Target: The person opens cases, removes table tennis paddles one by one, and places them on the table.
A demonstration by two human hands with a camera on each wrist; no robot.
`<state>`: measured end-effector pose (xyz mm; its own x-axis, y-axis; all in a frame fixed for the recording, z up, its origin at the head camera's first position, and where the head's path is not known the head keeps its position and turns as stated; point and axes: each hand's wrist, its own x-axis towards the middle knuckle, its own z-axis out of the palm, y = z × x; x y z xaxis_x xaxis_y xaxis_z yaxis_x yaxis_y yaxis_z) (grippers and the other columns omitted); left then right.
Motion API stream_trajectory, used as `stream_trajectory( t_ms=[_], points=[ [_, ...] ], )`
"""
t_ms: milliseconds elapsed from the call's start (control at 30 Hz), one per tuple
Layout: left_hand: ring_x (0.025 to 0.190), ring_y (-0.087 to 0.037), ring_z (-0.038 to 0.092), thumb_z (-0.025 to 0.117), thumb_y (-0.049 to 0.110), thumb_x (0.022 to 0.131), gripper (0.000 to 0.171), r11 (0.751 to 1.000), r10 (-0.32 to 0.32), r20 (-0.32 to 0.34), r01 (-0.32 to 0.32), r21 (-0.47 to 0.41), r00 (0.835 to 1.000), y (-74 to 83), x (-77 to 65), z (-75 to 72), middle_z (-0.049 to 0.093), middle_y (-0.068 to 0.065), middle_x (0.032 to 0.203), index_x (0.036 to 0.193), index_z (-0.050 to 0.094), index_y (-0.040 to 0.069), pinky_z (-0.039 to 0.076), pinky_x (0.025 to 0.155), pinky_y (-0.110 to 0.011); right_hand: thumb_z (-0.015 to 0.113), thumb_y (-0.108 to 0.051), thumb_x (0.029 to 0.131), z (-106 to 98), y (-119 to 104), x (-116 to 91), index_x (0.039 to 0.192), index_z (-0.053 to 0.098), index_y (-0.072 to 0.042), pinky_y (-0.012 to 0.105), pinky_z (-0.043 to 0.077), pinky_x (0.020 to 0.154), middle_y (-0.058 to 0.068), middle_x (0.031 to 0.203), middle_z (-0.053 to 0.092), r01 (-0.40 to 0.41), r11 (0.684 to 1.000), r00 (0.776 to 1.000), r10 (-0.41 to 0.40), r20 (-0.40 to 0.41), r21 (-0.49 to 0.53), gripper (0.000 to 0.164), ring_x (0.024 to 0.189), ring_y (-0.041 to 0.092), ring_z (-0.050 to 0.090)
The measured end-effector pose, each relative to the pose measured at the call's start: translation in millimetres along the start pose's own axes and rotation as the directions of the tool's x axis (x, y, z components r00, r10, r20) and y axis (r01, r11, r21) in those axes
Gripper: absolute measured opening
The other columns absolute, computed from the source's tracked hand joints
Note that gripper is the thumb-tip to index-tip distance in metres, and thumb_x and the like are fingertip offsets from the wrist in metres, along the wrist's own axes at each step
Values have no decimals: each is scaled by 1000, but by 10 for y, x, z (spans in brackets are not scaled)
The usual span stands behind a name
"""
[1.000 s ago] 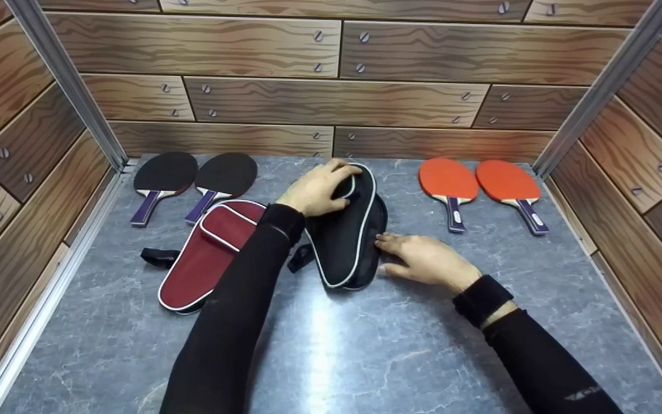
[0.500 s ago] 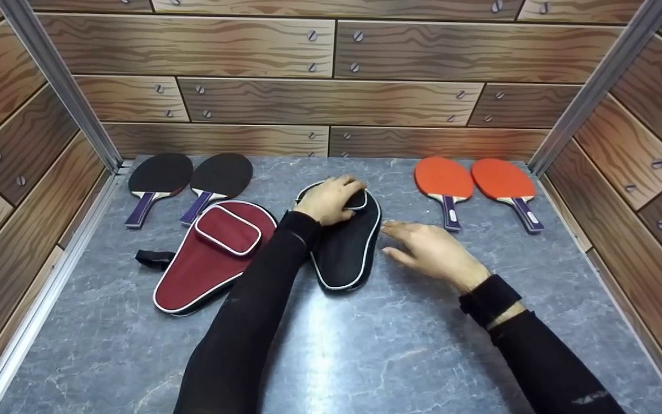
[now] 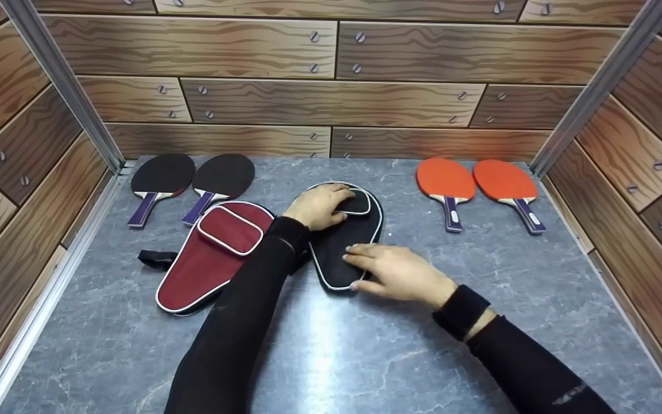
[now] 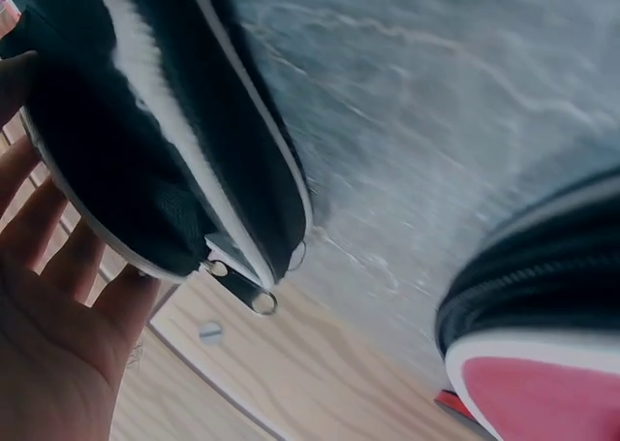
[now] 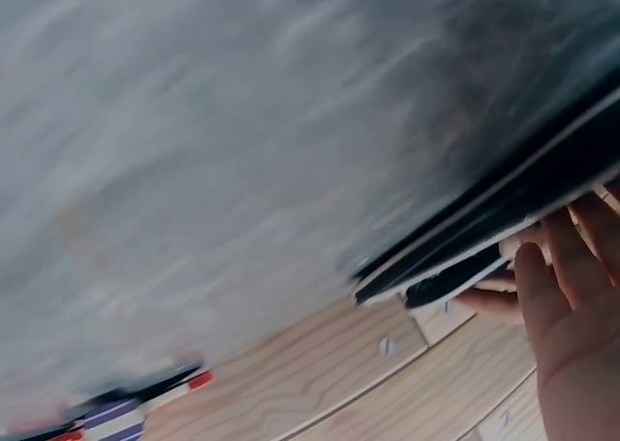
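Note:
A black table tennis bat case (image 3: pixel 337 247) with white piping lies flat at the middle of the table, its rounded end toward the back wall. My left hand (image 3: pixel 318 208) rests on that rounded end, with the fingers over the small pocket and the thumb just below it. In the left wrist view the fingers (image 4: pixel 73 262) lie along the piped edge, near a zipper pull (image 4: pixel 237 288) and a dark gap inside. The straight fingers of my right hand (image 3: pixel 400 273) lie over the lower right edge of the case, the thumb by its narrow end.
A red bat case (image 3: pixel 201 276) with a black strap (image 3: pixel 156 259) lies left, partly behind the left forearm. Two black bats (image 3: pixel 163 171) are at the back left, two orange-red bats (image 3: pixel 445 177) at the back right. Wood-patterned walls (image 3: pixel 262 102) enclose the table.
The black case has gone from tilted to lying flat, its pocket facing up. My right hand moved away from its side, then left and down onto the lower part; the left hand stayed at the rounded end.

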<state>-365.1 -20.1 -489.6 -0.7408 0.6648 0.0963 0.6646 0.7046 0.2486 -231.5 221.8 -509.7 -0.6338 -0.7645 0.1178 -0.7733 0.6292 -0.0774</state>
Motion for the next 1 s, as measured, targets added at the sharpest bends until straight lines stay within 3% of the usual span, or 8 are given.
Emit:
stream_trajectory(
  t_ms=[167, 400, 600, 1000],
  points=[
    [162, -38, 62, 74, 21, 113, 53, 1000, 6, -12, -6, -8, 1000, -2, -41, -14, 65, -18, 172, 164, 67, 7, 47, 140, -52, 69, -71, 110, 49, -94, 62, 160, 73, -11, 58, 66, 117, 15, 165, 73, -96, 995, 994, 97, 46, -15, 79, 150, 36, 74],
    [169, -37, 55, 69, 23, 116, 58, 1000, -18, 18, 18, -18, 1000, 12, -113, -59, 56, -20, 180, 171, 60, 7, 45, 142, -52, 76, -74, 104, 27, -40, 96, 160, 72, -7, 66, 68, 109, 22, 164, 72, -289, 956, 955, 291, 58, -44, 87, 141, 48, 78],
    [171, -37, 54, 68, 28, 117, 59, 997, -76, 52, 77, -31, 996, 28, -200, -93, 51, -16, 185, 173, 59, 10, 45, 142, -52, 75, -67, 109, 16, 149, 86, 161, 70, -3, 67, 67, 110, 26, 164, 70, -339, 940, 938, 341, 58, -44, 83, 143, 49, 76],
    [170, -36, 55, 70, 31, 116, 64, 978, -165, -9, 163, -129, 986, 70, -444, -128, 55, -16, 182, 175, 56, 13, 45, 142, -55, 70, -58, 114, -13, 491, 101, 164, 66, -2, 69, 57, 125, 28, 170, 64, -435, 900, 897, 433, 88, 5, 75, 160, 48, 63]
  ],
)
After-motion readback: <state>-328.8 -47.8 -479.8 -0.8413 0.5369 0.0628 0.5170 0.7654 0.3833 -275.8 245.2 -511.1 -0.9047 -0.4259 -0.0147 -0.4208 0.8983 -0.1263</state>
